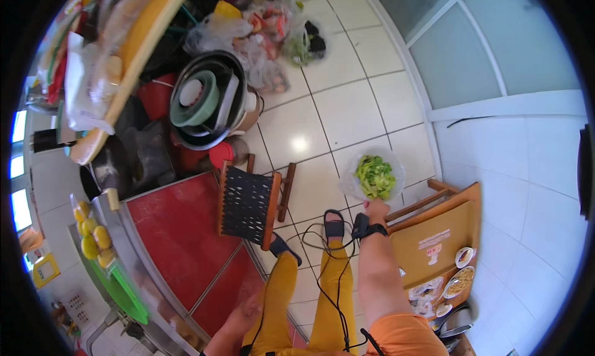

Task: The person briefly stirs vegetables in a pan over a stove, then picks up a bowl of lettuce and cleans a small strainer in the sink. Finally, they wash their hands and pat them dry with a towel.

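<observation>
My right hand [376,209] grips the near rim of a translucent plastic bowl or colander [396,163], held out in front of me over the tiled floor. Chopped leafy greens [375,175] lie in it. A dark device is strapped at my right wrist, with black cables hanging near it. Low at my left side, beside my yellow-trousered leg, is my left hand [248,309]; its fingers look loosely curled, and whether it holds anything is unclear.
A folding stool with a black woven seat [246,205] stands ahead-left, near red cabinet doors [186,235]. Beyond it are stacked basins [207,137] and plastic bags of produce [265,72]. At right, a wooden table [437,244] bears dishes. A sink counter runs along the left.
</observation>
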Demonstrator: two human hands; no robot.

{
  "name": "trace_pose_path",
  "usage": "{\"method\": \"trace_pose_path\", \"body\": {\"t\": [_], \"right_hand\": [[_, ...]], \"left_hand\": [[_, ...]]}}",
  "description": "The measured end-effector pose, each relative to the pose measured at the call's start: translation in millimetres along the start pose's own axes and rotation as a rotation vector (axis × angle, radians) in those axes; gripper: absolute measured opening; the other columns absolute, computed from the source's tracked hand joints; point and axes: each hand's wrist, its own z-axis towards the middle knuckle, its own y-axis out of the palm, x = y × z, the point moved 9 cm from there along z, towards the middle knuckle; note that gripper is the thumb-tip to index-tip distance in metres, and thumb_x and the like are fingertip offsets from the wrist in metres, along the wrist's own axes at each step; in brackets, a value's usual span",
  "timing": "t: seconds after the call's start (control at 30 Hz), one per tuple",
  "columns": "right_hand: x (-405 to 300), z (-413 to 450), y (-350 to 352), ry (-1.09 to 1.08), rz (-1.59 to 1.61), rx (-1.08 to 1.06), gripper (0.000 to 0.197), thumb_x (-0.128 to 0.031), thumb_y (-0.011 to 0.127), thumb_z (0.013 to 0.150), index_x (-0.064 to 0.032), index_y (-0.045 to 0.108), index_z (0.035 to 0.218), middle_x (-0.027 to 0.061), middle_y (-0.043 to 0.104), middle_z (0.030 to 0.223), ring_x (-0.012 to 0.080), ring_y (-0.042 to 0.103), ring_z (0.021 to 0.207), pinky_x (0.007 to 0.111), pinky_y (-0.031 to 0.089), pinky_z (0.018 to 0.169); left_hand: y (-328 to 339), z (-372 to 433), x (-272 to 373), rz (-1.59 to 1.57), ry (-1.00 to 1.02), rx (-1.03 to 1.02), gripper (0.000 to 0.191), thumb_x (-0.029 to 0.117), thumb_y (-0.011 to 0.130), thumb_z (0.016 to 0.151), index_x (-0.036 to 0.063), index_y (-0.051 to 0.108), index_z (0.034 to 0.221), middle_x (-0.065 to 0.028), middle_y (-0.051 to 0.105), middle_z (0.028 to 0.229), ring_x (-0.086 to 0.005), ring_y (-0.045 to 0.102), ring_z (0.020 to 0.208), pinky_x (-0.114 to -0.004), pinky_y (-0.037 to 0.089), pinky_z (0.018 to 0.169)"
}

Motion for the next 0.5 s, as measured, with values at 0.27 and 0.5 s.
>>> {"method": "trace_pose_path", "body": {"t": [0.27,0.5], "right_hand": [[67,109,-3,0.180,0.220,0.040,0.021,-0.011,0.043,0.080,0.0061,0.051,0.090,0.0187,0.058,0.076,0.0282,0.060,0.068,0.032,0.050,0.054],[74,34,37,0.402,0.574,-0.143,0.034,-0.016,0.041,0.085,-0.0004,0.037,0.115,0.0147,0.039,0.116,0.0310,0.043,0.108,0.043,0.046,0.080]], "left_hand": [[3,49,-54,-0.180,-0.030,0.060,0.050,0.018,0.047,0.089,-0.0022,0.026,0.130,-0.0081,0.054,0.102,-0.0129,0.048,0.096,-0.025,0.037,0.084],[5,33,-12,-0.232,0.052,-0.006,0.048,0.021,0.046,0.089,-0.0028,0.029,0.128,-0.0069,0.053,0.105,-0.0141,0.049,0.098,-0.026,0.036,0.086]]}}
